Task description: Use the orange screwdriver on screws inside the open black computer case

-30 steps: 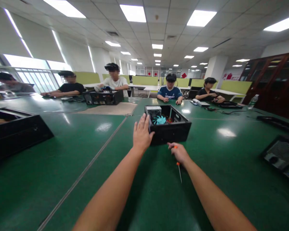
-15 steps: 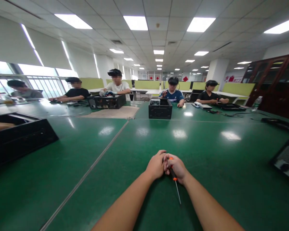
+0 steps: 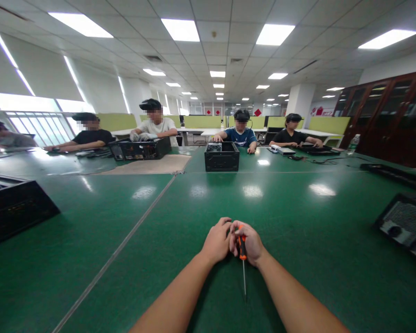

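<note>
My right hand (image 3: 251, 244) is closed around the orange and black handle of a screwdriver (image 3: 242, 247). The thin metal shaft points back toward me, its tip low over the green table (image 3: 152, 282). Beside it, my left hand (image 3: 215, 243) rests against the right hand's fingers, holding nothing that I can see. Its fingers are loosely extended and partly hidden where the two hands meet. Both forearms reach in from the bottom edge.
Black computer cases stand at left (image 3: 21, 210), at right (image 3: 405, 226) and across the table (image 3: 222, 161). Another open case (image 3: 140, 149) is beside a brown mat (image 3: 152, 165). Several people in headsets sit opposite. A seam (image 3: 125, 247) crosses the tabletop.
The view has turned slightly right, so surroundings shift left. The screwdriver's shaft has swung to point more straight toward me. A co-worker's arm has left view at the left case.
</note>
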{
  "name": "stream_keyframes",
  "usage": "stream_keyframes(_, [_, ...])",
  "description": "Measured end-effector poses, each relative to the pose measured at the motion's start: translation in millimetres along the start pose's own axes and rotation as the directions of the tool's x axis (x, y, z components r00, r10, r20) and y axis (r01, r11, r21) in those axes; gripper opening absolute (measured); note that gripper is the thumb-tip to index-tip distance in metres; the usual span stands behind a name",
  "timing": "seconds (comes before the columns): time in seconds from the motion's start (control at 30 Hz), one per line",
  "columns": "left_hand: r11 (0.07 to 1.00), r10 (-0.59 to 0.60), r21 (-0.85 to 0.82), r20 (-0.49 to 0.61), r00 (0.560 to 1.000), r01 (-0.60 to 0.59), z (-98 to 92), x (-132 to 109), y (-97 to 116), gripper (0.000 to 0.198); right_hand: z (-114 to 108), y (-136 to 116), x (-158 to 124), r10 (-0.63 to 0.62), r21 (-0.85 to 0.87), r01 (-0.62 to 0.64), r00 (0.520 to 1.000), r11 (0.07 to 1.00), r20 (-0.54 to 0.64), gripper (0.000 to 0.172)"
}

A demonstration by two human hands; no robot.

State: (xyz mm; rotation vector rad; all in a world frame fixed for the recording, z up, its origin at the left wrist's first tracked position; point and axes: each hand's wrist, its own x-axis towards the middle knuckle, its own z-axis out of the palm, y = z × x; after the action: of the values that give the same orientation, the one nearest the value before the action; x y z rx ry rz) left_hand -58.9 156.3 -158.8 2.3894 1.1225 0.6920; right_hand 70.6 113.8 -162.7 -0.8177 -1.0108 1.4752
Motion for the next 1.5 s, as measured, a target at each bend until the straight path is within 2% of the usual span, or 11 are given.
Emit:
stream_keyframes(0.27, [1.000, 0.004, 0.011, -0.005, 1.000, -0.004, 4.2, 0.2, -5.4, 0.028, 0.2, 1.2, 3.9, 0.047, -0.041, -0.047, 0.999, 0.998, -0.001, 0.028])
stream_keyframes(0.63, [0.999, 0.043, 0.029, 0.007, 0.999, -0.043, 2.8, 2.7, -4.5, 0.031, -0.7, 1.1, 4.8, 0.035, -0.041, -0.036, 0.999, 0.999, -0.016, 0.031])
stream_keyframes(1.5, [0.999, 0.043, 0.025, -0.004, 0.999, -0.043, 2.6, 1.6, -3.7, 0.031, -0.4, 2.2, 4.9, 0.044, -0.072, -0.046, 0.999, 0.996, -0.029, 0.031])
